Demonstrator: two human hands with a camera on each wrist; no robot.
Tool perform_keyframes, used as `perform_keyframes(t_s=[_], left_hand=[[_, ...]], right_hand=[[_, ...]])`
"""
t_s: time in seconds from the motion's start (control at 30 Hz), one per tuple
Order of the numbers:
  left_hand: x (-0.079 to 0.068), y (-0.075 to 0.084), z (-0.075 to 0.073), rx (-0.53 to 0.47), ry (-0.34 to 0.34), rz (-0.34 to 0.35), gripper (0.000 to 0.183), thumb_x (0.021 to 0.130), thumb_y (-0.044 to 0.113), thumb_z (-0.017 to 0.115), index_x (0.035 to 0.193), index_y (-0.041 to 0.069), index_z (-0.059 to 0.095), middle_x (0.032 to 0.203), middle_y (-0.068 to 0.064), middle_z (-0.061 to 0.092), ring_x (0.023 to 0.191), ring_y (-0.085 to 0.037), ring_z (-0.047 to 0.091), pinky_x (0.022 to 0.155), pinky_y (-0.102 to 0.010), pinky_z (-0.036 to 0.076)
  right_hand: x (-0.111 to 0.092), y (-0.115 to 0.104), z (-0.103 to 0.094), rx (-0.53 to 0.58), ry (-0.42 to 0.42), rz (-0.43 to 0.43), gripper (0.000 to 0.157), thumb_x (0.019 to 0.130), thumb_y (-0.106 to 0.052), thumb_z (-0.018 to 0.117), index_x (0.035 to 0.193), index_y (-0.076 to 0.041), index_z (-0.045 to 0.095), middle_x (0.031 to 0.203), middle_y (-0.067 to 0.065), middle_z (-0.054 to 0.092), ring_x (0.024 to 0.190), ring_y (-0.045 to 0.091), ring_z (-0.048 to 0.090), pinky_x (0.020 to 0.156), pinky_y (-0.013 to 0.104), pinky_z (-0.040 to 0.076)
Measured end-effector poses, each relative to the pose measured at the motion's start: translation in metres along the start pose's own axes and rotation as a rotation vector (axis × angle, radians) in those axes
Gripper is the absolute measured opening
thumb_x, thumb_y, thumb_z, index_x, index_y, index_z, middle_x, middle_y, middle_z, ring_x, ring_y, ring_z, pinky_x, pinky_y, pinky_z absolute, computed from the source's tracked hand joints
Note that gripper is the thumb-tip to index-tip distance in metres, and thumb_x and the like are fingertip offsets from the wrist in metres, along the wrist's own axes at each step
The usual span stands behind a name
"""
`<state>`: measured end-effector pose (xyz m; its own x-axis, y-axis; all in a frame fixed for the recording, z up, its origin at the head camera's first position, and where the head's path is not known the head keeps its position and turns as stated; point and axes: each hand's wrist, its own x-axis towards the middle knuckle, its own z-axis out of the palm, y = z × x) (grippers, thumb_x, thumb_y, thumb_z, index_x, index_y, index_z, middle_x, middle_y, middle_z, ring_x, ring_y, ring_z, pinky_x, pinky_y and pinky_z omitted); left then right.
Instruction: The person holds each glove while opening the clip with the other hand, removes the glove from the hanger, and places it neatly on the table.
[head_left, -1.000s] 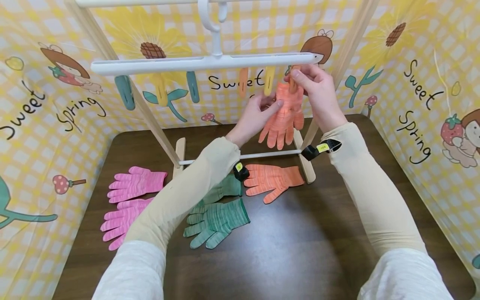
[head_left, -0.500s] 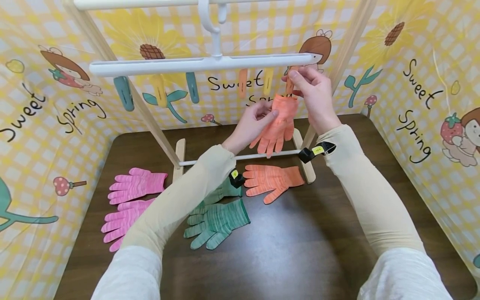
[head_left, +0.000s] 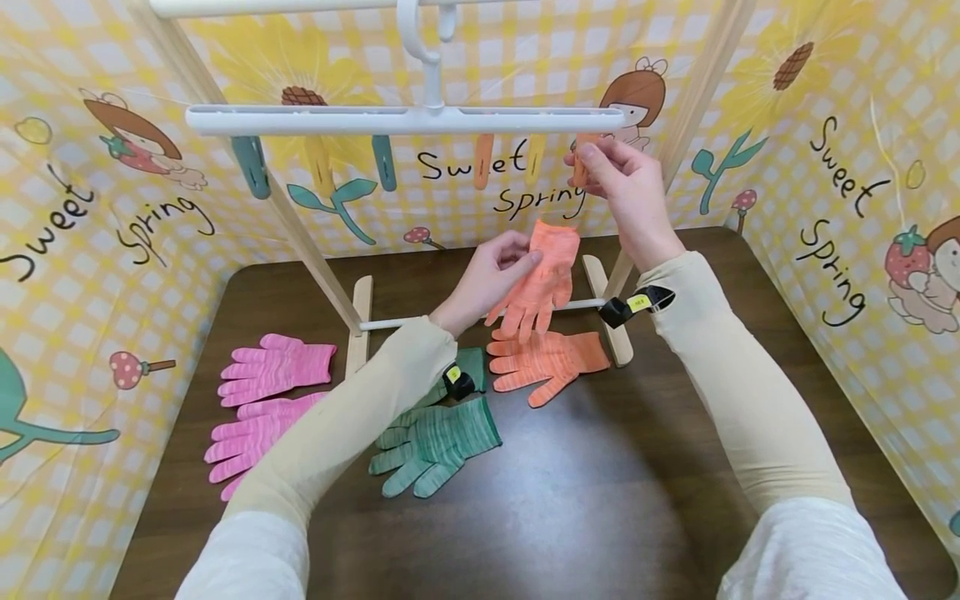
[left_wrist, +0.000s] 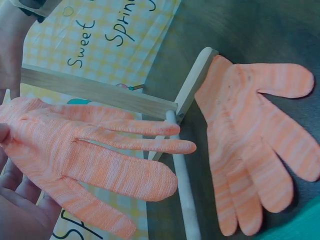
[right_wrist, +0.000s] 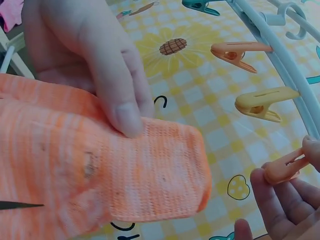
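Note:
My left hand (head_left: 483, 279) pinches an orange striped knit glove (head_left: 547, 271) near its cuff, the fingers of the glove hanging down. In the right wrist view the thumb lies flat on the glove below the cuff. Higher up and to the right, my right hand (head_left: 633, 187) pinches an orange clothes peg (right_wrist: 282, 170) at the right end of the white hanger (head_left: 405, 122). The cuff is below the peg and apart from it. A second orange glove (left_wrist: 250, 135) lies on the table, partly overlapped by the held one in the head view.
Several other pegs hang from the hanger, among them a yellow peg (right_wrist: 260, 102) and a teal peg (head_left: 384, 162). Two green gloves (head_left: 442, 446) and two pink gloves (head_left: 277, 367) lie on the table (head_left: 600, 500). A wooden stand (head_left: 300, 233) with a white lower bar holds the hanger.
The left hand has drawn the orange glove down and slightly left, away from the peg. The right hand has stayed at the peg with little movement.

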<state>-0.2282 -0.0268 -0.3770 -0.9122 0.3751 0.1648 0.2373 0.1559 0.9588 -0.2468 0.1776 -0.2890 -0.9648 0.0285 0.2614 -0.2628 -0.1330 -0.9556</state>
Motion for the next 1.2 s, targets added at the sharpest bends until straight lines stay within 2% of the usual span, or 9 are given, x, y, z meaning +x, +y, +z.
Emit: perform_keyframes(t_s=[0.17, 0.37, 0.53, 0.7, 0.97, 1.1, 1.2], left_hand=[[-0.013, -0.003, -0.002, 0.019, -0.007, -0.011, 0.024, 0.106, 0.019, 0.062, 0.123, 0.003, 0.066, 0.113, -0.013, 0.072, 0.103, -0.021, 0.069, 0.094, -0.034, 0.053], [-0.026, -0.007, -0.002, 0.006, -0.019, -0.014, 0.021, 0.106, 0.016, 0.063, 0.121, 0.002, 0.066, 0.11, -0.013, 0.072, 0.097, -0.021, 0.07, 0.087, -0.031, 0.054], [-0.037, -0.007, 0.001, -0.013, -0.058, -0.025, 0.019, 0.106, 0.014, 0.063, 0.119, 0.002, 0.066, 0.109, -0.013, 0.072, 0.095, -0.02, 0.068, 0.086, -0.029, 0.054], [-0.046, -0.004, 0.009, -0.008, -0.114, -0.019, 0.018, 0.105, 0.012, 0.062, 0.119, 0.0, 0.066, 0.108, -0.013, 0.071, 0.096, -0.02, 0.068, 0.085, -0.029, 0.055], [-0.06, -0.009, 0.03, 0.057, -0.284, -0.04, 0.016, 0.104, 0.013, 0.065, 0.115, 0.002, 0.07, 0.104, -0.009, 0.071, 0.093, -0.015, 0.067, 0.081, -0.027, 0.054], [-0.067, -0.013, 0.044, 0.114, -0.43, -0.057, 0.016, 0.103, 0.012, 0.065, 0.114, 0.002, 0.069, 0.105, -0.008, 0.072, 0.093, -0.01, 0.066, 0.082, -0.024, 0.053], [-0.072, -0.018, 0.057, 0.128, -0.55, -0.075, 0.016, 0.103, 0.011, 0.065, 0.115, 0.001, 0.068, 0.105, -0.007, 0.072, 0.092, -0.006, 0.066, 0.084, -0.022, 0.053]], right_hand=[[-0.001, 0.001, 0.002, -0.017, 0.0, 0.01, 0.016, 0.102, -0.022, 0.07, 0.106, -0.008, 0.075, 0.098, 0.002, 0.077, 0.106, 0.018, 0.068, 0.092, 0.032, 0.05], [-0.002, 0.003, 0.0, 0.008, -0.006, 0.004, 0.016, 0.102, -0.02, 0.07, 0.107, -0.005, 0.074, 0.103, 0.004, 0.077, 0.098, 0.018, 0.069, 0.093, 0.032, 0.053], [-0.005, 0.01, -0.006, 0.024, -0.017, 0.016, 0.021, 0.102, -0.019, 0.07, 0.114, -0.003, 0.073, 0.105, 0.006, 0.078, 0.088, 0.017, 0.071, 0.09, 0.029, 0.055], [-0.017, 0.026, -0.019, -0.047, -0.045, 0.045, 0.027, 0.103, -0.019, 0.068, 0.124, -0.002, 0.071, 0.106, 0.004, 0.077, 0.093, 0.016, 0.071, 0.088, 0.027, 0.056], [-0.045, 0.049, -0.044, -0.223, -0.162, 0.112, 0.031, 0.106, -0.021, 0.062, 0.13, -0.001, 0.066, 0.104, -0.002, 0.076, 0.1, 0.019, 0.07, 0.087, 0.029, 0.056], [-0.052, 0.053, -0.053, -0.302, -0.178, 0.131, 0.032, 0.107, -0.02, 0.059, 0.13, 0.0, 0.065, 0.105, -0.002, 0.076, 0.097, 0.015, 0.069, 0.084, 0.025, 0.056], [-0.057, 0.057, -0.06, -0.368, -0.193, 0.151, 0.033, 0.108, -0.021, 0.057, 0.13, 0.003, 0.064, 0.109, 0.003, 0.075, 0.095, 0.014, 0.068, 0.081, 0.023, 0.055]])
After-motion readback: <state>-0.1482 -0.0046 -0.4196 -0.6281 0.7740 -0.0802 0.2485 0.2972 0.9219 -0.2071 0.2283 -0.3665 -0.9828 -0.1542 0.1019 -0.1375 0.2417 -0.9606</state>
